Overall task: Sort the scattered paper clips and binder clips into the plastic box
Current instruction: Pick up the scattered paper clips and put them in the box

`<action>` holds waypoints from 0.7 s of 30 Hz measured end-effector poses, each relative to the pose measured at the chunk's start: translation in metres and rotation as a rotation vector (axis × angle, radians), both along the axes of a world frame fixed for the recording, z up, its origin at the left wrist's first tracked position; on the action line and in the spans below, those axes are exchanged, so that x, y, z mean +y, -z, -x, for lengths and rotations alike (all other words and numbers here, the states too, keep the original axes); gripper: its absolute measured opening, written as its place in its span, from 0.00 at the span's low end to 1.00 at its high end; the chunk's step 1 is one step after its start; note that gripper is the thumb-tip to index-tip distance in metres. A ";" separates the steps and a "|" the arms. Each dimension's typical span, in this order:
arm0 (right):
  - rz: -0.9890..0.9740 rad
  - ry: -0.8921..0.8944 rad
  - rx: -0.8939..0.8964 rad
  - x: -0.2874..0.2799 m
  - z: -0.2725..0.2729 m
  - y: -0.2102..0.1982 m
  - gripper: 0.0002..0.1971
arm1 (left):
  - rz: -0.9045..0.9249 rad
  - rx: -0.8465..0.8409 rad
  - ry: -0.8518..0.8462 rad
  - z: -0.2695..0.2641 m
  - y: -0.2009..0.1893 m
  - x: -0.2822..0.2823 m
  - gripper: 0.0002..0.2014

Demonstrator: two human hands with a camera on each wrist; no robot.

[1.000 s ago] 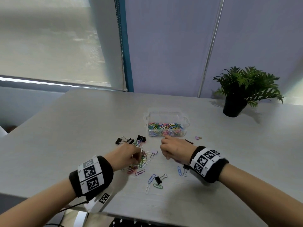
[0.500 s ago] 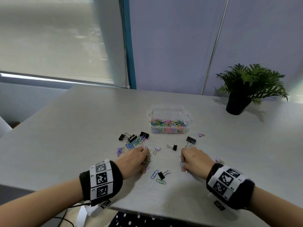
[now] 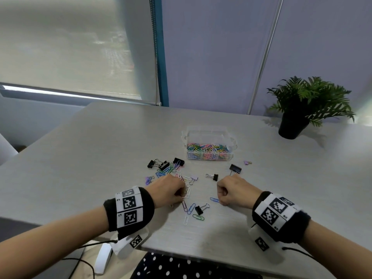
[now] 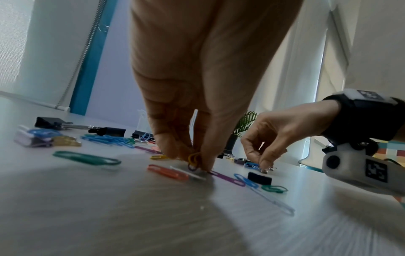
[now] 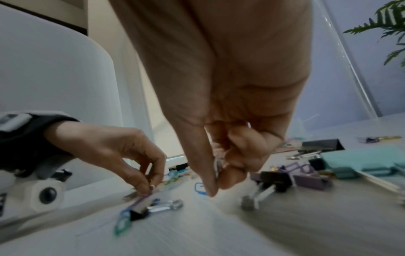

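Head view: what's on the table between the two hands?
Between left hand and right hand, bare table; a blue paper clip lies by the right hand's fingers. The head view shows it.

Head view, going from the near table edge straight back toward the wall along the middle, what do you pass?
Green paper clip → small black binder clip → binder clip with its handles pointing left → plastic box full of paper clips.
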State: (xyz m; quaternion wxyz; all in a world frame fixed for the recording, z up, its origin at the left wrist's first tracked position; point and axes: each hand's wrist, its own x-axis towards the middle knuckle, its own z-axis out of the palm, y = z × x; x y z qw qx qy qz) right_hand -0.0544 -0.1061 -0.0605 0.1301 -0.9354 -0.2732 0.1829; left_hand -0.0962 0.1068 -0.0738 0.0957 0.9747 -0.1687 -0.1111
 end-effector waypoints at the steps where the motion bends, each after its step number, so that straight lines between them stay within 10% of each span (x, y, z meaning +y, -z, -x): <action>1: -0.024 -0.030 0.008 0.001 0.004 -0.003 0.16 | 0.010 0.012 0.003 -0.001 0.000 0.002 0.07; 7: -0.116 -0.167 0.038 0.015 0.014 -0.027 0.06 | 0.175 0.077 -0.066 -0.014 -0.018 0.012 0.04; 15: -0.154 0.115 -0.231 0.015 -0.088 -0.050 0.03 | 0.519 -0.022 -0.205 -0.107 -0.073 -0.003 0.05; 21: -0.125 0.188 -0.322 0.015 -0.135 -0.030 0.04 | 0.340 -0.023 -0.297 -0.158 -0.058 -0.016 0.08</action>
